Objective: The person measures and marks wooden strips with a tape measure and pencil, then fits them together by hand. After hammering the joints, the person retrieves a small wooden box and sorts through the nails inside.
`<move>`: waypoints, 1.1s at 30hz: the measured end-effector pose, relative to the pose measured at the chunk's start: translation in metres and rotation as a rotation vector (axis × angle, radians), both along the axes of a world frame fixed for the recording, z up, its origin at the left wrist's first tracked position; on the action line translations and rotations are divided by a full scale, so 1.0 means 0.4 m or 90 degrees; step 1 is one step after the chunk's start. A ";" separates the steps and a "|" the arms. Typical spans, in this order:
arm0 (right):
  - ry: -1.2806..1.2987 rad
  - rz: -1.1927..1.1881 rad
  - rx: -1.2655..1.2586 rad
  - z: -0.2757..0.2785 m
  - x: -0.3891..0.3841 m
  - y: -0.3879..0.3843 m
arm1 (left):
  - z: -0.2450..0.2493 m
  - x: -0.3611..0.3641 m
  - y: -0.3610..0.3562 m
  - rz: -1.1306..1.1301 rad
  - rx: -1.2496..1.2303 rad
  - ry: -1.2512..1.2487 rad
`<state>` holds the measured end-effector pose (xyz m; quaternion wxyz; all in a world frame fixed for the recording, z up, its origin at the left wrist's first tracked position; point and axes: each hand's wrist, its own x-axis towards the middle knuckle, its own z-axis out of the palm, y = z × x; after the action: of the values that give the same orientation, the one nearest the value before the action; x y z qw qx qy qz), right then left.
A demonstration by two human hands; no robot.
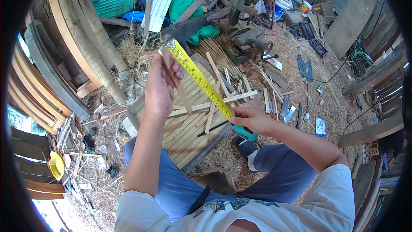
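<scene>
Our left grip was closed around a thin wooden strip. Thumb and fingers pinched it together with the tip of the yellow tape, and both were raised above our knees. Our right grip was clamped on the teal tape case, fingers curled over its top, lower down and nearer our body.

What mattered was the line between the two grips. From the right grip the tape ran out between 10 and 11 o'clock, drawn straight up to the left grip. The strip did not lie quite along it. Its long axis stood steeper, from 11 o'clock at the top, where its end met the tape's tip above our left fingers, down toward 5 o'clock. So the strip's free lower end hung near the tape but apart from it, the two opening like a narrow wedge. Only the left grip was on the strip. The right touched just the case, off at the strip's 4 o'clock. We couldn't tell whether the tape's hook caught the strip's top end, because our fingers hid it.

Under both grips lay a slatted panel with a loose slat lying across it. Beyond it, at 12 o'clock, lay a bundle of thin sticks. At 1 o'clock a small machine stood on the sawdust-strewn floor.
</scene>
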<state>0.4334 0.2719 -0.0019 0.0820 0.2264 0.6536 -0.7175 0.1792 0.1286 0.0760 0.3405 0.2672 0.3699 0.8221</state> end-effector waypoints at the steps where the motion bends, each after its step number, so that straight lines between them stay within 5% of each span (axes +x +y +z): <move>1: -0.003 -0.001 0.002 0.002 -0.001 -0.008 | 0.003 0.013 -0.001 0.019 -0.026 -0.009; 11: -0.033 0.002 -0.034 0.007 -0.008 -0.041 | -0.005 0.052 0.007 0.073 -0.001 0.097; 25: -0.116 -0.008 -0.030 0.016 -0.026 -0.034 | -0.019 0.004 0.008 0.139 -0.042 -0.177; 33: -0.110 -0.001 -0.055 0.001 -0.020 -0.041 | -0.044 -0.016 0.006 0.089 0.046 -0.170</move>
<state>0.4253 0.2553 -0.0015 0.1470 0.2843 0.6125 -0.7227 0.1727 0.1312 0.0582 0.3188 0.1415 0.3090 0.8848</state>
